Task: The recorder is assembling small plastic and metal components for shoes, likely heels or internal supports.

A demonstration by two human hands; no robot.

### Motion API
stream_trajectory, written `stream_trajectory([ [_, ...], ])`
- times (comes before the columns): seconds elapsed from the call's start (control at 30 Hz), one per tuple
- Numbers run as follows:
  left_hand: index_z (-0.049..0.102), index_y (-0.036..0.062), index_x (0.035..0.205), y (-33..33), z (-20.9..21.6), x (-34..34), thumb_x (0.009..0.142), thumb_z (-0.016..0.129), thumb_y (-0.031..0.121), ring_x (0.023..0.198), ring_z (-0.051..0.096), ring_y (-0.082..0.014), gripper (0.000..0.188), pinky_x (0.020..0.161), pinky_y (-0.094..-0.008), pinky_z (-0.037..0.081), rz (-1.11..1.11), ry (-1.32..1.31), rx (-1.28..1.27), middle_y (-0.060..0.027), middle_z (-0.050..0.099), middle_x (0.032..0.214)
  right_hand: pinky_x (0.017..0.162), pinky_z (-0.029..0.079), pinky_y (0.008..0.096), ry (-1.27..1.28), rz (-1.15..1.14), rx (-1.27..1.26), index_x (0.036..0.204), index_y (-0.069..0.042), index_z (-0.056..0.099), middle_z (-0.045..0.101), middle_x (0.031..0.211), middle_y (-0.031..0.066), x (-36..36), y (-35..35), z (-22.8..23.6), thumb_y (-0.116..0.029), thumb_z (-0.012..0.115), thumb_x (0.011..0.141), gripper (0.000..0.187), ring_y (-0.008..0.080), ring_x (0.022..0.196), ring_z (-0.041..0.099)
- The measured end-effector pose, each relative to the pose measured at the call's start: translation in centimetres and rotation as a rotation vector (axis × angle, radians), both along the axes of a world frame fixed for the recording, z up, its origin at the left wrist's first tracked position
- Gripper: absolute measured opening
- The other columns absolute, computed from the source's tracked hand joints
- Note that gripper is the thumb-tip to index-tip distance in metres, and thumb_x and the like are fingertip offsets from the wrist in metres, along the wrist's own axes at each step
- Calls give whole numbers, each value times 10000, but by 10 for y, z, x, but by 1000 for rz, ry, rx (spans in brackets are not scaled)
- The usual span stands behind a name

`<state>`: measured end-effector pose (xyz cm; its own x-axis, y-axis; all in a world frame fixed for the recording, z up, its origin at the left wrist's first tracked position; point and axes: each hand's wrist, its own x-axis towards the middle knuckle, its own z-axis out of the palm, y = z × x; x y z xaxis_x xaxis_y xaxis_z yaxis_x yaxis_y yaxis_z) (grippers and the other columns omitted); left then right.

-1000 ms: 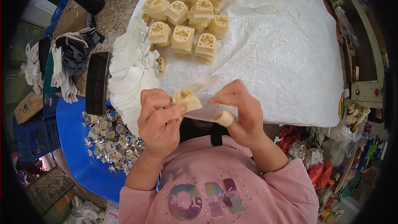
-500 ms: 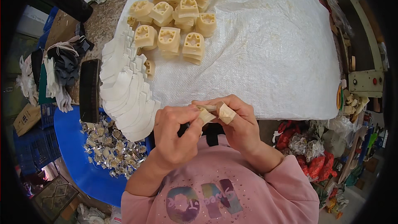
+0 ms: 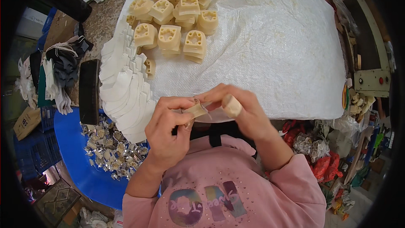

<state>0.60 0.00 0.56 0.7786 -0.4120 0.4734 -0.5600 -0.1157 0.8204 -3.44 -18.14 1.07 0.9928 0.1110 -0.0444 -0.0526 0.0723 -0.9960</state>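
Observation:
In front of my chest, my left hand (image 3: 168, 122) is closed, pinching a small cream-coloured piece (image 3: 196, 110) with a shiny edge between thumb and fingers. My right hand (image 3: 242, 107) is at its right side, with the fingertips reaching to the piece's upper edge. Tan tape (image 3: 231, 106) is wrapped around the right thumb. A pale, thin strip (image 3: 216, 114) shows between the two hands, blurred; which hand holds it is unclear. Motion smears the right fingers, and their grip cannot be made out.
Cream heel blocks (image 3: 169, 38) stand in stacks on a white woven sheet (image 3: 270, 50). White shoe-shaped pieces (image 3: 126, 101) fan out at left, beside a black phone-like slab (image 3: 89, 88). Below, a blue tub (image 3: 69, 143) holds small silver-and-cream pieces (image 3: 110, 147). Red bags (image 3: 327, 164) lie at lower right.
My left hand has moved slightly left and down. The right hand has shifted up and turned, with its fingers spread toward the piece. The piece now shows more of its face.

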Motion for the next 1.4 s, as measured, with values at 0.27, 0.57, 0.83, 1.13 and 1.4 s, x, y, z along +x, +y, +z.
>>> stream_trajectory([
  [0.27,508,-11,770,0,-1,1,664,582,-182,806,609,-273,214,708,-335,517,-265,-49,-96,-172,598,921,850,473,289,79,208,232,1086,17,550,614,978,82,12,-10,-6,-57,710,774,358,147,921,587],
  [0.57,559,-4,831,-1,0,-3,782,644,-61,799,590,-187,114,728,-277,492,-97,277,-173,-153,608,924,847,473,322,188,37,86,1164,9,533,637,976,92,14,9,-9,-134,605,884,322,173,914,616],
  [0.83,581,-36,899,-9,-1,-6,828,667,16,866,598,-135,123,791,-269,483,5,609,-429,-145,633,975,865,371,354,-429,-68,-276,998,-47,565,550,1006,81,16,14,-9,-71,592,812,189,249,950,464],
  [1.13,595,-24,887,-9,0,-5,827,664,26,858,604,-144,105,756,-267,487,-3,546,-324,-143,640,952,769,354,353,-374,-142,-165,881,-65,538,517,910,88,18,18,-9,-3,568,709,185,280,851,440],
  [1.4,626,27,833,-7,-1,1,788,686,58,904,588,-244,81,730,-301,473,38,188,-168,-138,611,1026,803,385,350,-561,-124,-378,880,-41,572,512,933,83,14,9,-9,-181,604,849,148,219,885,465],
])
